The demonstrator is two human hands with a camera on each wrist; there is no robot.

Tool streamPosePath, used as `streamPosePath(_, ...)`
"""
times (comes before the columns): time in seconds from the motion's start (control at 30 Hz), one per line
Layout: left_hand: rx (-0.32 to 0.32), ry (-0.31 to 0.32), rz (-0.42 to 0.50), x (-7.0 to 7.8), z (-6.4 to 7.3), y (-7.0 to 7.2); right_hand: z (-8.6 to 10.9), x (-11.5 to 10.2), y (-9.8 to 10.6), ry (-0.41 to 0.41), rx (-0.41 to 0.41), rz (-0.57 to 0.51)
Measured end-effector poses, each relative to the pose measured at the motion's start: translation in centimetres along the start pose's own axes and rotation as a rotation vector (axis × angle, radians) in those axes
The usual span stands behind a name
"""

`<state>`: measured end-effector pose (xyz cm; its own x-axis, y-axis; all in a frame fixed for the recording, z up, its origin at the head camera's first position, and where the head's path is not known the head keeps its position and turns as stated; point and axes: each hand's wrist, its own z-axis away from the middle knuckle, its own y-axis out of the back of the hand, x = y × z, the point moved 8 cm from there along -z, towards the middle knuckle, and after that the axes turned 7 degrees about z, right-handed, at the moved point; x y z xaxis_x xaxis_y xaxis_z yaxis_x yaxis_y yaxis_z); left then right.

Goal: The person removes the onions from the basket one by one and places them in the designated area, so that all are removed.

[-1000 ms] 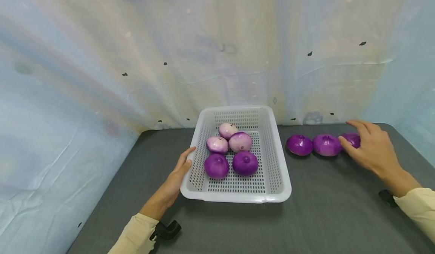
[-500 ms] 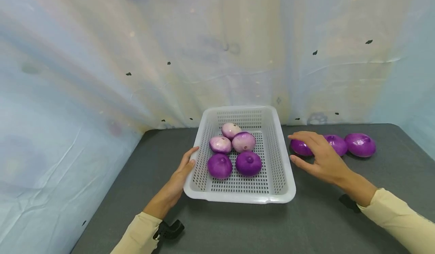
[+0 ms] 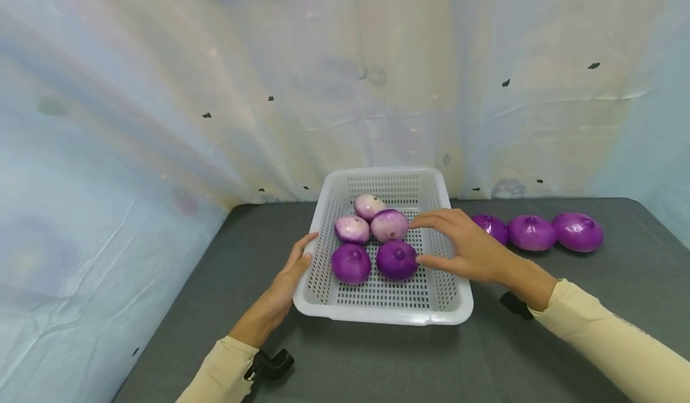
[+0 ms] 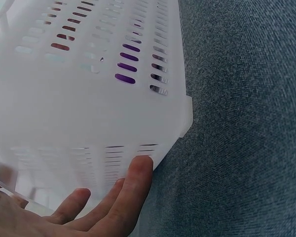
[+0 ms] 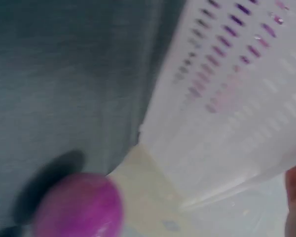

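Note:
A white perforated plastic basket (image 3: 384,314) holds several purple onions, two of them deep purple in front, such as the onion (image 3: 397,260), and paler ones behind. My left hand (image 3: 277,295) grips the basket's left side at the rim. In the left wrist view, its fingers (image 4: 133,190) lie along the outer wall. My right hand (image 3: 463,244) reaches over the right rim, thumb and fingers spread apart with nothing between them. Its fingertips come right beside the two right-hand onions. Only a bit of that hand shows in the right wrist view.
Three purple onions stand in a row right of the basket, the middle onion (image 3: 532,233) between two others. A dark grey cloth (image 3: 345,367) covers the table. A patterned pale curtain (image 3: 345,91) hangs behind its far edge.
My right hand has moved left from the far onion, past the row, to over the basket. The row's onions stay on the table. My left hand keeps its place at the basket.

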<state>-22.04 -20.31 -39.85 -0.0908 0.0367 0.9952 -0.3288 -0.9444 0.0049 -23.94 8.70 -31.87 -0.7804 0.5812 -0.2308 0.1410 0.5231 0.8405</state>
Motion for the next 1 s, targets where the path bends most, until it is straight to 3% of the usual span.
streamPosePath(0.13, 0.001, -0.004, -0.004, 0.1, 0.1, 0.1, -1.7, -0.7, -1.7, -0.014, -0.188, -0.019)
streamPosePath(0.3, -0.005, 0.000, -0.002, 0.1, 0.1, 0.0, -3.1, -1.1, -3.5, 0.001, -0.327, -0.012)
streamPosePath(0.43, 0.001, 0.004, 0.000, 0.1, 0.0, 0.0, -3.6, -1.0, -4.7, 0.002, -0.390, -0.013)
streamPosePath(0.8, 0.003, 0.005, 0.008, 0.1, -0.1, 0.0, -3.4, 0.3, -6.4, -0.168, -0.565, 0.104)
streamPosePath(1.0, 0.005, 0.003, 0.004, -0.1, -0.1, 0.0, -3.2, 0.3, -7.0, -0.146, -0.612, 0.168)
